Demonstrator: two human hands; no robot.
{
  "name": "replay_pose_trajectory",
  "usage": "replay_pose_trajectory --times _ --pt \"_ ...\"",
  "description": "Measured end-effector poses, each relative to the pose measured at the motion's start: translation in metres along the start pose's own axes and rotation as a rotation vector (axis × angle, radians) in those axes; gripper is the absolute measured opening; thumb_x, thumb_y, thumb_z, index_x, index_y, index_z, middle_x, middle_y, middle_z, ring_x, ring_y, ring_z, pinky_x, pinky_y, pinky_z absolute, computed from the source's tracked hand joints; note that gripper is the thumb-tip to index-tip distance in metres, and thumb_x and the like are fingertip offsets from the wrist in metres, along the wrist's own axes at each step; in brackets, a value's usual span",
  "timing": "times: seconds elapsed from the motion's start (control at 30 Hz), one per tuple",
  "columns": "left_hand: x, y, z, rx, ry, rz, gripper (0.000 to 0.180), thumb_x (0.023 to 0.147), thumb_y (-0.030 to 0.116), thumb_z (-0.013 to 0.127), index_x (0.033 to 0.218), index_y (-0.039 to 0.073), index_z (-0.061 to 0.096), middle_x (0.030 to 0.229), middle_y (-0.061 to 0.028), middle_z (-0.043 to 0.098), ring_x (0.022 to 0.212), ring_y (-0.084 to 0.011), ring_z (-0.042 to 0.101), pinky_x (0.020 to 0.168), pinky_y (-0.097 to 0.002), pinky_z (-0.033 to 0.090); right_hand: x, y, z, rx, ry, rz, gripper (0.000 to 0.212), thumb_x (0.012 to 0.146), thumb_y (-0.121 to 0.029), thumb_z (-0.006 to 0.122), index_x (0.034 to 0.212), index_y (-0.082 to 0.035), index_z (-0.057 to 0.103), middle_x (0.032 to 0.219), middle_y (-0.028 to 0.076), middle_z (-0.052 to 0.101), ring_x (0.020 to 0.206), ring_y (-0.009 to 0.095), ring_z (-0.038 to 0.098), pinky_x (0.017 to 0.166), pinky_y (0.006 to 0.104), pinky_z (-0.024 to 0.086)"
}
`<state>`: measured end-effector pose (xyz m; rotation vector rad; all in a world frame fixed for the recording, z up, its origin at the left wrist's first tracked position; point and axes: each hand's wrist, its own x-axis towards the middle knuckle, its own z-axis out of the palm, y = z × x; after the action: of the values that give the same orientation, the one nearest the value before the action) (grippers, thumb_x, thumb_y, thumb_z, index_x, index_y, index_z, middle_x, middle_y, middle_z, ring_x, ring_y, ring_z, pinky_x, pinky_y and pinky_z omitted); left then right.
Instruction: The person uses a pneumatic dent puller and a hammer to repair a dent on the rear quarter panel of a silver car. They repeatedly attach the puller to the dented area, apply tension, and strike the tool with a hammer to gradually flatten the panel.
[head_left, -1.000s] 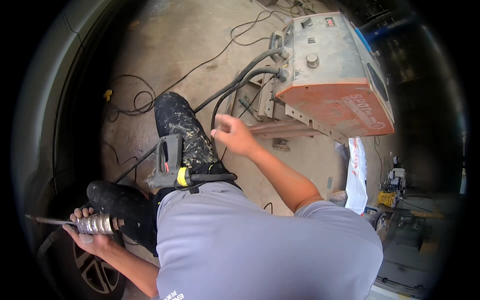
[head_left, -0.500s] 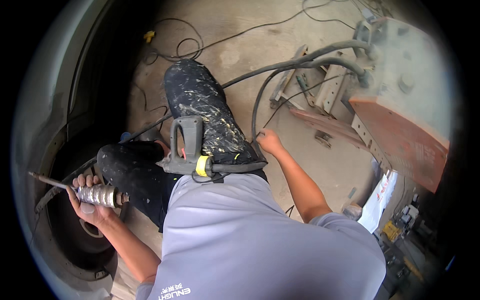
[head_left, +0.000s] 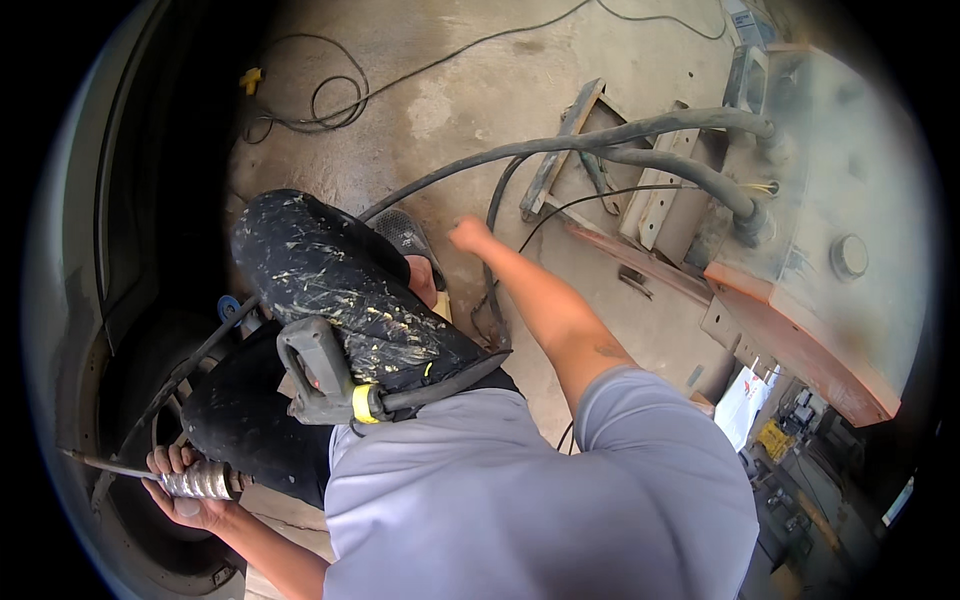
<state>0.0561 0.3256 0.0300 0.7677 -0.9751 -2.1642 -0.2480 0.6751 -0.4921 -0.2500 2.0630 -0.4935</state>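
A dusty grey-and-orange machine (head_left: 810,260) fills the upper right. The paint-spattered trouser leg (head_left: 335,285) has swung left since half a second ago, baring a mesh shoe (head_left: 402,232). A grey plastic gun (head_left: 322,362) lies across the lap. At lower left, the left hand (head_left: 188,508) grips a ribbed metal cylinder (head_left: 208,480) with a slender rod (head_left: 110,463). The right hand (head_left: 468,236), now farther up-frame near a black cable (head_left: 494,205), is curled; its contents cannot be told.

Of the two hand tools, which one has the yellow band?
The dark grey loop-handled gun: the yellow band sits where its cable joins. The silver tool in the left hand shows no yellow.
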Motion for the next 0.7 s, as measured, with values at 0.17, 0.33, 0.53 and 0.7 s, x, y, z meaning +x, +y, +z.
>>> replay_pose_trajectory --times 0.17,0.33,0.53,0.7 --pt "-0.002 -0.002 0.013 -0.01 0.025 -0.073 0.027 0.103 0.027 0.059 0.097 0.006 0.043 0.089 -0.0045 0.041 0.08 -0.0198 0.041 0.078 -0.0357 0.04 0.039 0.018 0.06 0.006 -0.059 0.01 0.038 0.085 -0.028 0.067 0.11 -0.001 0.075 0.115 0.028 0.071 0.112 0.041 0.068 0.096 0.0466 0.054" --pt "0.001 -0.016 0.027 -0.03 0.051 -0.06 0.028 0.101 0.026 0.061 0.093 0.008 0.041 0.087 -0.0029 0.041 0.079 -0.0185 0.041 0.078 -0.0352 0.038 -0.014 0.041 0.051 0.332 -0.048 0.048 0.039 0.08 -0.026 0.071 0.107 0.001 0.074 0.117 0.026 0.071 0.109 0.041 0.068 0.09 0.0459 0.055" --pt "0.004 -0.012 0.012 0.049 0.104 -0.022 0.028 0.1 0.026 0.063 0.093 0.009 0.041 0.087 -0.0032 0.043 0.079 -0.0193 0.043 0.077 -0.0358 0.038 -0.071 0.195 0.064 0.396 0.041 0.579 0.019 0.081 -0.01 0.068 0.092 0.005 0.07 0.095 0.018 0.072 0.083 0.031 0.072 0.07 0.0427 0.061" --pt "0.011 -0.006 0.01 0.11 0.093 0.011 0.027 0.101 0.026 0.06 0.094 0.007 0.042 0.089 -0.0043 0.044 0.08 -0.0207 0.042 0.079 -0.0373 0.038 -0.107 0.252 0.096 0.306 -0.199 0.576 0.022 0.084 -0.009 0.064 0.1 0.006 0.068 0.105 0.02 0.069 0.097 0.035 0.069 0.075 0.0466 0.063"
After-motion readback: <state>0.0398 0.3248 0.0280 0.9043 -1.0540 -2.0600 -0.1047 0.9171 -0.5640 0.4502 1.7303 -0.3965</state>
